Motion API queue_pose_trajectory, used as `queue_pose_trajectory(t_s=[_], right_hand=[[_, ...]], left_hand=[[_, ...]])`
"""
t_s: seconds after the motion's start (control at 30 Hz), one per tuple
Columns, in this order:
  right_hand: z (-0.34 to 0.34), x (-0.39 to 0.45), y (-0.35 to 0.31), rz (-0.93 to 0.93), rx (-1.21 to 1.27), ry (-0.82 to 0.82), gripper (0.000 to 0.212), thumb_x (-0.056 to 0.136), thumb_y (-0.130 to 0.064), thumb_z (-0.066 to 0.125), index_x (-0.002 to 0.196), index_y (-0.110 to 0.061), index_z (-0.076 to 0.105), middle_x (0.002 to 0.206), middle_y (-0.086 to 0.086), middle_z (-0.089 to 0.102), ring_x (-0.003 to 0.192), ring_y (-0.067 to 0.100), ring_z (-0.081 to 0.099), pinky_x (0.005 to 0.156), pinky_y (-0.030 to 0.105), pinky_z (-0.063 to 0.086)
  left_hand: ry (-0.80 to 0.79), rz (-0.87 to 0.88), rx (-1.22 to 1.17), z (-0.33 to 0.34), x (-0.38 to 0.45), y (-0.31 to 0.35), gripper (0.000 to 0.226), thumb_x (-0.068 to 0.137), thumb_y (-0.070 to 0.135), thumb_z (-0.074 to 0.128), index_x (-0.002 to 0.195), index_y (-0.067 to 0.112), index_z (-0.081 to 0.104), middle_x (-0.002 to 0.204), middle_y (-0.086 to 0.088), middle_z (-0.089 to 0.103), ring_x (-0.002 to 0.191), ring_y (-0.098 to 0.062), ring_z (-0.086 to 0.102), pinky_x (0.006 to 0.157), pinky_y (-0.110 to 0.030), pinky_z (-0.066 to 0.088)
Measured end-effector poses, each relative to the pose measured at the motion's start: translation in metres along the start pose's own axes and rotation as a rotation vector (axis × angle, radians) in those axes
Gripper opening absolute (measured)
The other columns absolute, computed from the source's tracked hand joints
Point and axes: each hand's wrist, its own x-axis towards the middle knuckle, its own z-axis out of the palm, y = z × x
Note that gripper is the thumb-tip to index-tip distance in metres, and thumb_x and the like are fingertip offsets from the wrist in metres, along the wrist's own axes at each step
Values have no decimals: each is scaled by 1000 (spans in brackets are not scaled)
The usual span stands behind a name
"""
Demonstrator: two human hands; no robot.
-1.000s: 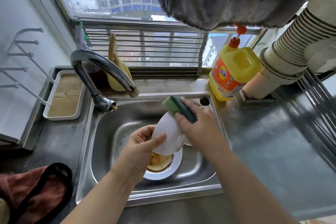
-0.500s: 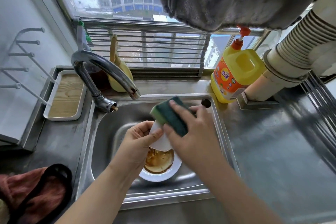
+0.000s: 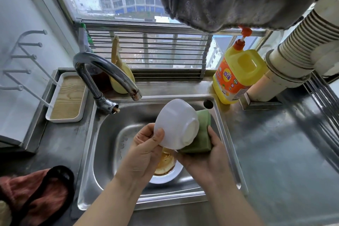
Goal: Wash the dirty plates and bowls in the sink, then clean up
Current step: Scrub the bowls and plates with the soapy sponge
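Both forearms are bare — no sleeves, watch or rings on the left hand [image 3: 145, 145] or right hand [image 3: 205, 156].

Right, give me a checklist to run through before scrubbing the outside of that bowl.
1. Bowl held firmly: ok, left hand grips its rim, thumb on the outside.
2. Sponge in position: ok, right hand presses it against the bowl's base side.
3. Bowl over the sink: ok, drips would fall inside.
4. Water running from the tap: not ok, no stream visible.
5. Soap on the sponge: cannot tell; no suds show, dish soap bottle stands at the sink's far right corner.
6. Other dishes done: not ok, plate below carries brown residue.
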Motion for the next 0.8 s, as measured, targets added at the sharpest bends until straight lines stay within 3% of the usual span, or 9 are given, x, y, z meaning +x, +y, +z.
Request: queue_pose_trajectory(t_s=[0.1, 0.23, 0.3, 0.4, 0.5, 0.57, 0.67, 0.73, 0.8], right_hand=[[2, 2, -1, -52, 130, -6, 44, 81, -39, 56, 109, -8, 68, 110, 24, 65, 108, 42, 56, 100, 53, 41], [7, 8, -21, -139, -73, -56, 35, 72, -31, 58, 90, -10, 77, 98, 15, 68, 91, 30, 60, 92, 41, 42], [9, 10, -33, -142, -224, -87, 34, 71, -28, 58, 92, -8, 76, 95, 15, 69, 87, 28, 61, 87, 39, 44], [14, 11, -50, -177, -493, -157, 44, 71, -22, 63, 112, -8, 65, 93, 13, 68, 80, 24, 64, 76, 35, 50], [21, 9, -62, -286, -730, -251, 35, 73, -14, 65, 106, -24, 70, 100, 6, 70, 87, 17, 66, 79, 29, 52], [25, 5, -63, -403, -987, -237, 36, 77, -20, 69, 106, -41, 70, 113, -2, 68, 98, 10, 64, 85, 22, 49], [21, 0, -46, -690, -1546, -111, 49, 82, -36, 70, 123, -55, 51, 114, -11, 49, 105, 4, 52, 88, 7, 38], [15, -10, -21, -910, -1915, -64, 58, 81, -53, 59, 136, -53, 40, 108, -12, 36, 105, 9, 40, 94, 15, 33], [10, -11, -9, -1021, -2081, -96, 63, 81, -59, 49, 142, -48, 35, 110, -9, 33, 106, 10, 34, 97, 23, 33]], left_hand=[[-11, -63, 2, -2, -5, -12, 49, 43, 33, 96, 83, 14, 76, 94, -10, 72, 87, -20, 68, 79, -30, 57], [-26, -172, 92, -4, -9, -8, 69, 45, 38, 94, 106, 14, 73, 112, -15, 68, 102, -29, 64, 95, -42, 50], [-59, -210, 106, -3, -3, 3, 78, 49, 39, 93, 116, 7, 67, 116, -21, 65, 104, -34, 63, 92, -47, 52], [-126, -318, 134, 0, 4, 19, 73, 47, 30, 95, 109, 1, 70, 105, -22, 68, 93, -33, 67, 78, -43, 58], [-138, -350, 173, -2, 6, 17, 67, 43, 24, 96, 100, 0, 72, 99, -22, 69, 88, -32, 68, 78, -40, 59], [-106, -322, 198, -5, 7, 10, 73, 42, 23, 97, 104, -4, 70, 102, -25, 68, 90, -33, 68, 81, -40, 57], [11, -281, 225, -11, 7, -1, 85, 34, 27, 98, 105, -8, 66, 99, -27, 67, 84, -32, 68, 75, -39, 57], [53, -227, 225, -16, 5, -7, 82, 31, 30, 99, 98, -5, 70, 93, -23, 70, 78, -27, 69, 69, -33, 59], [60, -160, 211, -16, 2, -8, 72, 32, 32, 99, 89, -2, 73, 87, -20, 71, 74, -25, 70, 63, -30, 58]])
